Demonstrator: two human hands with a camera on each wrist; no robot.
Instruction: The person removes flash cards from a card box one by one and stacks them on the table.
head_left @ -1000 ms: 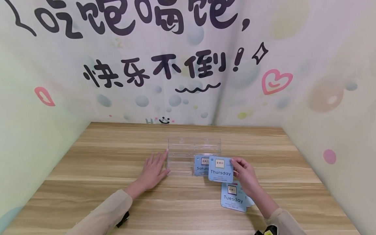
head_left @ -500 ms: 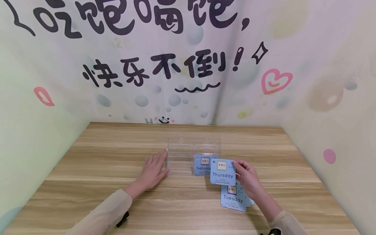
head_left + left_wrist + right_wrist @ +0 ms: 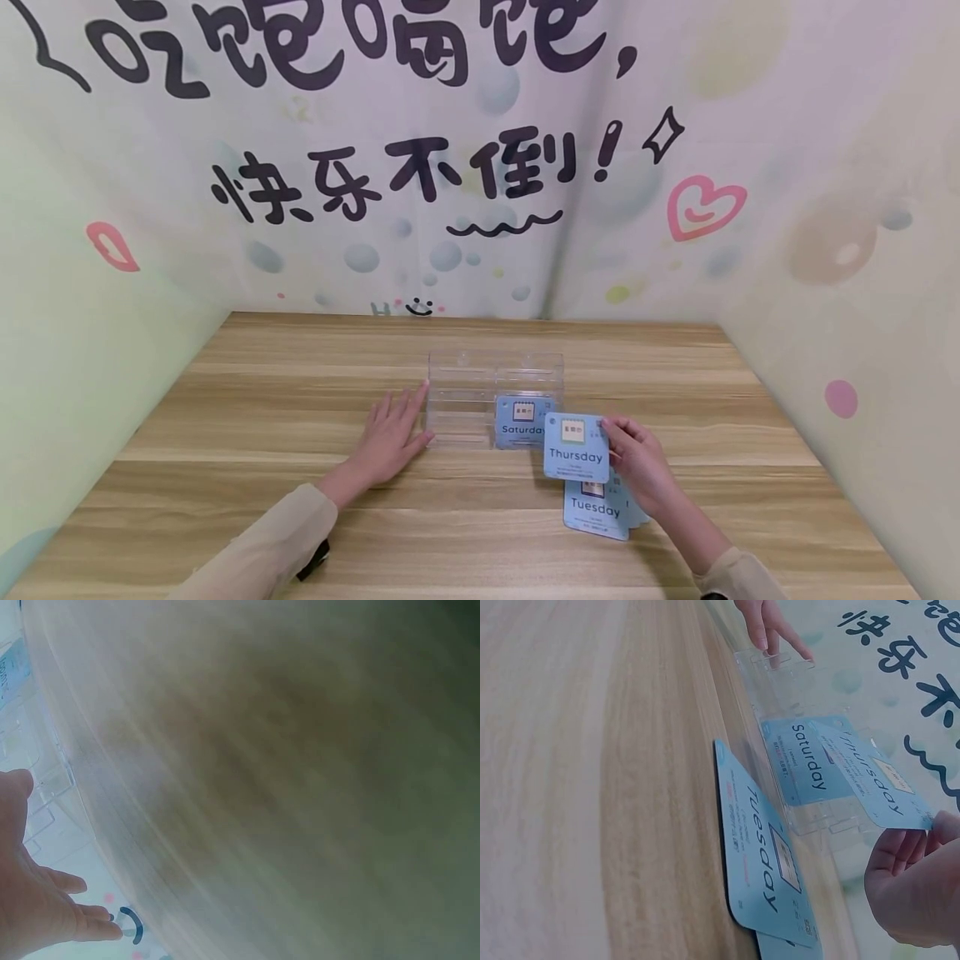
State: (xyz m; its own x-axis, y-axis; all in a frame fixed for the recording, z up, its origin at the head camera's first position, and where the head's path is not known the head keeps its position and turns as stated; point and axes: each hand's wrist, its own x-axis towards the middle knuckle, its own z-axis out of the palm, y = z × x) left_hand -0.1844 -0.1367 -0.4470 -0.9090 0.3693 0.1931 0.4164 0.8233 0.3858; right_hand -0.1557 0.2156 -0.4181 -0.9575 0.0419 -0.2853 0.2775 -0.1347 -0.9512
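A blue Thursday card [image 3: 576, 450] is pinched at its upper right corner by my right hand [image 3: 641, 462], held above the table. Below it lies a Tuesday card [image 3: 596, 517], partly covered in the head view, with more blue card showing under its right edge. The clear plastic holder [image 3: 461, 383] stands mid-table with a Saturday card [image 3: 522, 423] in its lower right pocket. My left hand [image 3: 386, 442] has its fingers extended against the holder's left side. In the right wrist view the Thursday card [image 3: 874, 780] overlaps part of the Saturday card [image 3: 802, 761].
The wood-grain table [image 3: 300, 367] meets a printed backdrop [image 3: 480, 275] behind the holder. Pale walls rise at the left and right sides. In the left wrist view the table surface is blurred.
My right hand has moved the Thursday card down and to the right, uncovering more of the Saturday card and covering more of the Tuesday card. The left hand stays at the holder.
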